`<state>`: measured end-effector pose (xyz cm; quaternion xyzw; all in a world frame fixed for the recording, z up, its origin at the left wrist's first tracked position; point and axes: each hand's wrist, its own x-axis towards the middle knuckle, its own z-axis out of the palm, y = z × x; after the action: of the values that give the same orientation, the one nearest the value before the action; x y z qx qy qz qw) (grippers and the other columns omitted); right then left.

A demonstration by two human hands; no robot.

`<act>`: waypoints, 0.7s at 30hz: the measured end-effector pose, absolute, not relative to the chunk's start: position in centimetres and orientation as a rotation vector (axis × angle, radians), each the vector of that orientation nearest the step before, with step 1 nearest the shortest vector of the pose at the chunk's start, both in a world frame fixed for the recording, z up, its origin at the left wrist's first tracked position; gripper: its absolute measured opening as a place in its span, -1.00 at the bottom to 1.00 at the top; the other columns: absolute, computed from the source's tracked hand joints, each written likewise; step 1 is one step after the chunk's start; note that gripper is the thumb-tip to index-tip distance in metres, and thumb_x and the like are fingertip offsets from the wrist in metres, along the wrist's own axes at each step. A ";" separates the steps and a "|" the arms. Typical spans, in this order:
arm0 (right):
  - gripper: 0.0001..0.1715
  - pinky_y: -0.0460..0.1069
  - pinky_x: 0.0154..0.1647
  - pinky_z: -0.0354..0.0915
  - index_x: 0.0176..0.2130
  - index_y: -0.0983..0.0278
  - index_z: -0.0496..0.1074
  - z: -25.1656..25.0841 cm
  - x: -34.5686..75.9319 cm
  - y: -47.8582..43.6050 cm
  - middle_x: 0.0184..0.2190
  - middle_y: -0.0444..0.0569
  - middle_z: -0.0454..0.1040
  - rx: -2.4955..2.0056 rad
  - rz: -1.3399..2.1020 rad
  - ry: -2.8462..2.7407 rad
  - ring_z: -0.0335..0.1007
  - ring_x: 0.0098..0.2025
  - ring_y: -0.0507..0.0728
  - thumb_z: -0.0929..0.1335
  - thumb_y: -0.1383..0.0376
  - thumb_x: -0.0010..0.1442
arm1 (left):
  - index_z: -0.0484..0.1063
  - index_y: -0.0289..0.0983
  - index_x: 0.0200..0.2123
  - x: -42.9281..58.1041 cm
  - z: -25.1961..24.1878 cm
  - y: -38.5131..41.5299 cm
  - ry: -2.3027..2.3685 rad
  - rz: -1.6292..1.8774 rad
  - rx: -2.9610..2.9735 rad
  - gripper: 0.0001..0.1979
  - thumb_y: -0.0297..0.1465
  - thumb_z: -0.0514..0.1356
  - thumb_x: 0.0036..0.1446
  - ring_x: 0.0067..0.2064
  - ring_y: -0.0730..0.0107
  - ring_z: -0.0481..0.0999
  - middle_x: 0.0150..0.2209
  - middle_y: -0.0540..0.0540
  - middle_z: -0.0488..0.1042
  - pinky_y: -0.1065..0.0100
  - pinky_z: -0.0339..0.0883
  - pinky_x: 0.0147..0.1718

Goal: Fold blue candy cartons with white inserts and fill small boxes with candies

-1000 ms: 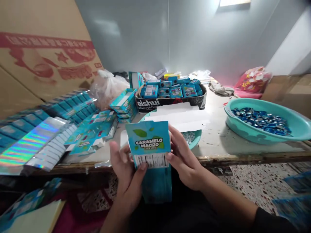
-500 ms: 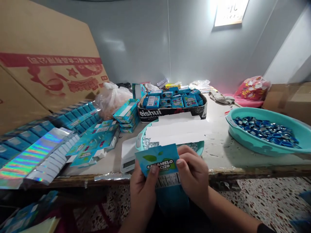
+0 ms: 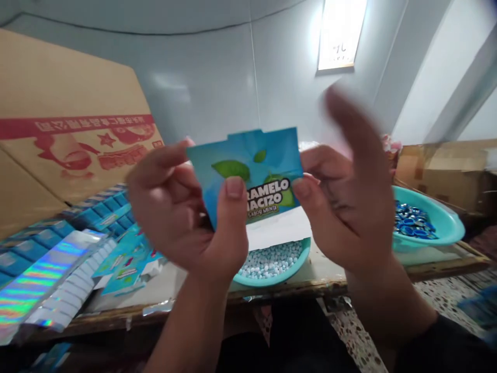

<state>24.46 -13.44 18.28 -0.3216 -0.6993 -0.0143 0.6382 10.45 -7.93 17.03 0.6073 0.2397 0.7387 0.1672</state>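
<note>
**Flat blue candy carton lifted to eye level in both hands**

Since the earlier frames, the flat blue carton [image 3: 248, 176] has risen from low at the counter's edge to just in front of the camera, and the view has tilted up toward the wall and a bright window [image 3: 341, 36].

The left hand [image 3: 182, 207] grips the carton's left side, its thumb pressed flat across the printed front and its fingers curled behind. The right hand [image 3: 341, 202] pinches the right edge with the thumb in front; its upper fingers are spread and blurred, so how firmly it holds is unclear. Held from both sides this way, the carton stays taut with its printed face and mint leaves toward the person, as if for a close look or for folding.

Below the hands, on the counter [image 3: 322, 269], sits a teal bowl of small pale candies [image 3: 272, 264]. To the right is a larger teal basin of shiny blue pieces [image 3: 423, 223]. To the left lie more flat blue cartons [image 3: 124, 259], placed within easy reach, rows of shiny rainbow-coloured strips [image 3: 42, 274], and a large brown cardboard box [image 3: 58, 129] leaning behind them.
</note>
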 end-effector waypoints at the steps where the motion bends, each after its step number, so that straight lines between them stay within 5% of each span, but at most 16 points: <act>1: -0.46 0.06 -0.02 0.52 0.27 0.02 0.22 18.2 25.4 -12.7 0.32 -0.08 0.19 -0.773 -0.016 -1.667 0.34 0.20 0.19 0.30 0.34 0.37 | 0.28 -0.03 0.12 11.1 16.7 -7.1 0.645 2.169 1.712 -0.57 -0.25 0.23 0.19 -0.22 0.43 0.53 -0.08 0.06 0.44 0.35 0.43 -0.33; 6: -0.34 0.13 -0.03 0.55 0.20 0.16 0.33 15.6 29.1 -9.6 0.21 0.10 0.25 -0.986 0.077 -1.974 0.28 0.22 0.25 0.50 0.18 0.16 | 0.53 -0.19 -0.03 11.2 13.2 -3.9 0.866 1.953 1.945 -0.73 -0.38 0.19 0.20 -0.22 0.42 0.50 -0.23 -0.01 0.46 0.38 0.41 -0.30; 11: -0.24 0.11 -0.04 0.52 0.25 0.18 0.27 14.3 30.3 -9.1 0.15 0.11 0.32 -1.052 0.181 -2.049 0.40 0.08 0.20 0.51 0.18 0.14 | 0.49 -0.18 -0.02 9.0 13.2 -4.5 1.003 1.478 2.405 -0.66 -0.18 0.25 0.17 -0.12 0.28 0.49 -0.13 -0.08 0.43 0.29 0.47 -0.23; 14: -0.40 0.12 -0.02 0.47 0.18 0.17 0.36 15.2 30.0 -9.4 0.03 0.06 0.44 -1.095 0.167 -2.142 0.44 -0.01 0.19 0.48 0.20 0.19 | 0.46 -0.20 -0.14 7.8 14.5 -5.2 1.037 1.346 2.638 -0.61 -0.07 0.31 0.08 -0.02 0.15 0.47 -0.09 -0.14 0.44 0.16 0.44 -0.09; 18: -0.60 0.04 -0.14 0.45 0.05 0.15 0.47 16.8 28.9 -9.7 -0.15 -0.04 0.49 -1.053 0.255 -2.257 0.46 -0.18 0.11 0.47 0.24 0.21 | 0.39 -0.20 -0.33 6.6 15.8 -5.4 1.027 1.192 2.770 -0.68 -0.10 0.32 0.08 -0.26 0.26 0.48 -0.30 -0.06 0.46 0.25 0.38 -0.31; 21: -0.59 0.03 -0.10 0.43 0.06 0.18 0.47 17.7 28.3 -9.7 -0.11 -0.04 0.49 -1.018 0.189 -2.218 0.46 -0.14 0.10 0.46 0.30 0.21 | 0.45 -0.16 -0.27 6.3 16.0 -5.6 1.067 1.456 2.578 -0.65 -0.14 0.43 -0.06 -0.15 0.17 0.49 -0.24 -0.06 0.47 0.17 0.39 -0.20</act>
<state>28.27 -9.68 17.73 -0.3912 -0.8521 0.0726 0.3399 6.28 -5.64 15.98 0.8192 0.3389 0.4626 -0.0029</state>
